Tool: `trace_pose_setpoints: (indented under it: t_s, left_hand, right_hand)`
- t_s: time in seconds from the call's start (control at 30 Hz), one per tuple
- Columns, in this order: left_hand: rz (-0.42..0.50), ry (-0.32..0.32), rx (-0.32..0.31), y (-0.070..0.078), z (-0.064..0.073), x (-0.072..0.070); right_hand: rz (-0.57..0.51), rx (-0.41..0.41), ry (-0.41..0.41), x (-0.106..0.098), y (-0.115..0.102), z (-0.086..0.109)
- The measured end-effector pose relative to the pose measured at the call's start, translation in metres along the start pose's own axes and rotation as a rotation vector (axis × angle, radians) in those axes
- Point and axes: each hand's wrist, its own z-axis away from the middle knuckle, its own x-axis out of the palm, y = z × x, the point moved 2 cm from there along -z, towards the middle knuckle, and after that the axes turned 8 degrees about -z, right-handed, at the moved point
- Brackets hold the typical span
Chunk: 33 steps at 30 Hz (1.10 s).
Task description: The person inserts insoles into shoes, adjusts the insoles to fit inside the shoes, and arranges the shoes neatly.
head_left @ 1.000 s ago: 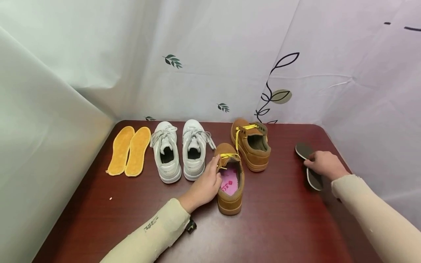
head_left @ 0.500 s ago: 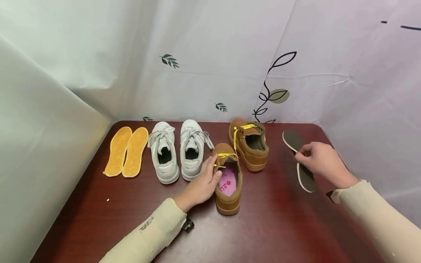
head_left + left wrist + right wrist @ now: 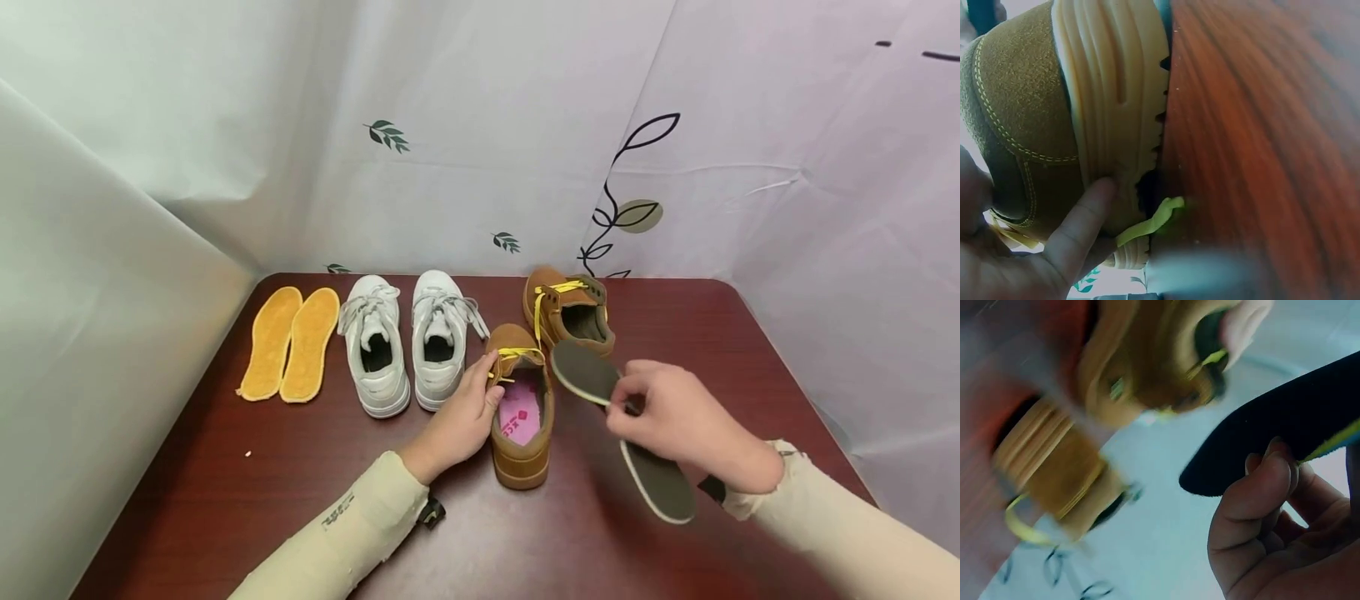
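"one question: what is the right hand (image 3: 675, 414) doing?"
"pinching a dark insole (image 3: 587, 372) by its middle, over the table (image 3: 300, 475), just right of the near brown shoe (image 3: 522, 468)."
"and the left hand (image 3: 457, 425)?"
"straight fingers rest against that shoe's left side."
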Motion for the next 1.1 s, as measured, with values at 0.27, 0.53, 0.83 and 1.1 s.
trace_pose_setpoints:
  t_s: [0.27,0.53,0.83,1.1]
  left_hand:
    - [0.053,0.025,-0.025,0.0,0.001,0.002]
    - [0.111,-0.002,-0.028,0.0,0.0,0.0]
    - [0.261,-0.082,-0.071,-0.004,-0.002,-0.005]
    - [0.223,-0.126,-0.07,-0.003,0.0,-0.006]
  right_hand:
    - [-0.037,-0.095,-0.135,0.027,-0.035,0.001]
    - [-0.073,-0.152,-0.194,0.042,-0.043,-0.012]
    - [-0.128,0.005,-0.29,0.059,-0.039,-0.044]
    - [-0.034,0.062,-0.231,0.076,-0.039,-0.058]
